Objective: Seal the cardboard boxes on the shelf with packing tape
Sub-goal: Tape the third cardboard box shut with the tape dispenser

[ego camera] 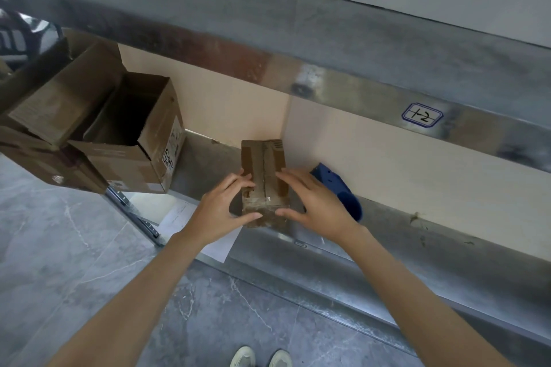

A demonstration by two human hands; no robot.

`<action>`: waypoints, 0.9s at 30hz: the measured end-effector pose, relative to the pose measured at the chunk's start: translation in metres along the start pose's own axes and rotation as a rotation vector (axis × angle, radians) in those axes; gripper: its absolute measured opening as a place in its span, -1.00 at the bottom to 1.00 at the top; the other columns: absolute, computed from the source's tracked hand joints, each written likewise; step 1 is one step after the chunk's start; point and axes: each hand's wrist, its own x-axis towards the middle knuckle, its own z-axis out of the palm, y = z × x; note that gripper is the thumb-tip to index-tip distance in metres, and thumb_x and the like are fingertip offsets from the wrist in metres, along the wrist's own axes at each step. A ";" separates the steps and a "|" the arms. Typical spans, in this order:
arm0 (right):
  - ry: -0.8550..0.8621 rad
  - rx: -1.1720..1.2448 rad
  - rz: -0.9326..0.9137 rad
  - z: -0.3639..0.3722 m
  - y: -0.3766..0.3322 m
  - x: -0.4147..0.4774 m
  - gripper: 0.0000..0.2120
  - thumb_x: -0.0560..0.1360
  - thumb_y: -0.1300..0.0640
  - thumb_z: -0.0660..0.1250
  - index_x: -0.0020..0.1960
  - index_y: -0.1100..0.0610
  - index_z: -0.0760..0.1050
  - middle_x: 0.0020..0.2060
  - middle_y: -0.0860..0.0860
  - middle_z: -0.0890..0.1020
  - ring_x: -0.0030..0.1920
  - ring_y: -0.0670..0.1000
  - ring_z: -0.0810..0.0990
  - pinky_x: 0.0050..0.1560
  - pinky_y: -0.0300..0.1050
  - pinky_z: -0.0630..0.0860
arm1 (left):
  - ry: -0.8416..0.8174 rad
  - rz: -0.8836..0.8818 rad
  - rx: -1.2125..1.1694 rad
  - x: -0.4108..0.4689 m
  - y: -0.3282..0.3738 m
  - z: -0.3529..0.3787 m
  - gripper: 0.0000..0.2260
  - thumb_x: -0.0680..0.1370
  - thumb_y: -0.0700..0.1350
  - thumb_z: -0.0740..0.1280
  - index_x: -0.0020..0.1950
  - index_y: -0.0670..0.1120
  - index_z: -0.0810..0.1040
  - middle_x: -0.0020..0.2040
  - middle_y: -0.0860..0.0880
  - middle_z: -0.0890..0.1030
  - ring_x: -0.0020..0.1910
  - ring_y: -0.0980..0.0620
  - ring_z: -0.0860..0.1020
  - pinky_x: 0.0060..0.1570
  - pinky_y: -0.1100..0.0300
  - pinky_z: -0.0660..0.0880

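Two hands meet on a small box (263, 164) that lies on the lower metal shelf (387, 250), near its front edge and close to the pale back wall. The small box is long and narrow, with its far end pointing at the wall. A strip of shiny clear tape (268, 199) runs over its top seam and down the near end.

The left hand (222, 210) grips the box at its near left corner. Its fingers bend over the left top edge and its thumb lies against the near end. The right hand (316, 202) lies opened out on the box. Its fingers are laid nearly straight across the right side of the top, and its thumb stretches along the near end, where it nearly meets the left thumb.

A blue tape dispenser (338, 189) lies on the shelf just to the right of the box, partly behind the right hand. Well to the left, an open box (131, 140) stands at the end of the shelf with its flaps up, and more cardboard boxes (56, 110) crowd beside it. A handwritten label (422, 115) is stuck to the front of the upper shelf. White paper (190, 219) lies under the left wrist. Two pale shoes (261, 357) show on the grey floor.
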 end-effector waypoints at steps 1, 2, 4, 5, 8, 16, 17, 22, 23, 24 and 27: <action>-0.036 0.024 -0.010 0.005 -0.003 0.005 -0.26 0.50 -0.22 0.34 0.57 0.01 0.17 0.53 -0.04 0.25 0.52 -0.02 0.18 0.48 -0.09 0.21 | -0.001 0.008 0.002 0.001 -0.001 -0.001 -0.48 0.41 0.27 0.43 0.27 0.04 0.51 0.28 0.18 0.46 0.43 0.30 0.31 0.24 -0.01 0.53; -0.054 0.047 -0.007 0.010 -0.004 0.008 -0.24 0.48 -0.23 0.35 0.56 0.02 0.18 0.53 -0.03 0.24 0.54 -0.01 0.15 0.50 -0.07 0.19 | 0.000 0.014 0.003 0.001 -0.002 -0.002 -0.48 0.42 0.28 0.40 0.26 0.03 0.52 0.27 0.18 0.46 0.42 0.31 0.32 0.23 0.00 0.53; -0.002 0.073 0.005 0.019 -0.003 0.012 -0.26 0.47 -0.23 0.35 0.54 0.05 0.25 0.50 -0.02 0.31 0.53 0.00 0.18 0.47 -0.01 0.28 | 0.009 0.027 0.000 0.001 -0.004 -0.002 -0.51 0.44 0.25 0.38 0.26 0.00 0.54 0.27 0.16 0.48 0.41 0.28 0.34 0.24 -0.01 0.53; 0.052 0.069 0.004 0.022 -0.001 0.012 -0.30 0.47 -0.21 0.36 0.51 0.06 0.30 0.47 -0.01 0.37 0.51 0.00 0.23 0.42 0.00 0.35 | 0.019 0.032 -0.001 0.001 -0.004 0.000 -0.53 0.46 0.23 0.38 0.26 -0.01 0.55 0.28 0.14 0.48 0.42 0.26 0.34 0.25 -0.01 0.53; 0.142 0.046 -0.008 0.030 0.003 0.011 -0.40 0.49 -0.20 0.35 0.43 0.07 0.41 0.43 -0.02 0.43 0.48 -0.01 0.29 0.29 0.00 0.49 | 0.037 0.039 0.004 0.000 -0.003 0.006 -0.55 0.48 0.17 0.38 0.27 -0.06 0.56 0.29 0.09 0.49 0.45 0.22 0.32 0.28 0.02 0.50; 0.199 0.161 0.070 0.037 0.000 0.012 -0.49 0.54 -0.24 0.26 0.40 -0.02 0.41 0.36 -0.05 0.48 0.43 -0.06 0.31 0.23 -0.11 0.45 | 0.116 -0.044 -0.121 0.000 0.004 0.011 -0.70 0.48 0.02 0.46 0.19 0.00 0.58 0.19 0.18 0.50 0.43 0.25 0.35 0.27 0.20 0.41; 0.237 0.153 0.087 0.040 -0.003 0.013 -0.52 0.53 -0.20 0.28 0.37 -0.01 0.44 0.31 -0.04 0.51 0.40 -0.05 0.34 0.19 -0.11 0.47 | 0.165 -0.061 -0.127 0.001 0.006 0.015 -0.74 0.48 -0.06 0.47 0.15 -0.01 0.59 0.17 0.18 0.51 0.41 0.24 0.37 0.26 0.22 0.42; 0.367 0.255 0.166 0.050 -0.009 0.020 -0.69 0.52 0.12 0.32 0.26 0.04 0.51 0.17 -0.06 0.58 0.24 -0.03 0.45 0.12 -0.12 0.49 | 0.260 -0.117 -0.153 0.003 0.009 0.025 -0.79 0.47 -0.24 0.44 0.07 -0.03 0.63 0.12 0.16 0.56 0.36 0.26 0.43 0.24 0.35 0.41; 0.369 0.267 0.157 0.050 -0.007 0.021 -0.71 0.54 0.17 0.30 0.25 0.04 0.52 0.16 -0.06 0.58 0.22 -0.03 0.46 0.12 -0.11 0.49 | 0.238 -0.106 -0.173 0.002 0.007 0.023 -0.78 0.49 -0.26 0.43 0.09 -0.03 0.64 0.13 0.16 0.56 0.37 0.26 0.42 0.27 0.35 0.40; 0.362 0.277 0.144 0.048 -0.005 0.021 -0.72 0.56 0.20 0.28 0.25 0.04 0.52 0.16 -0.06 0.59 0.20 -0.03 0.46 0.11 -0.11 0.49 | 0.210 -0.099 -0.201 0.002 0.005 0.020 -0.77 0.51 -0.26 0.41 0.12 -0.03 0.64 0.15 0.16 0.56 0.38 0.26 0.41 0.30 0.33 0.38; 0.313 0.302 0.120 0.044 0.001 0.020 -0.76 0.61 0.11 0.26 0.27 0.01 0.51 0.18 -0.10 0.58 0.22 -0.06 0.46 0.15 -0.15 0.45 | 0.128 -0.109 -0.282 0.000 -0.001 0.012 -0.76 0.57 -0.21 0.37 0.20 0.00 0.62 0.23 0.22 0.52 0.42 0.24 0.36 0.36 0.21 0.37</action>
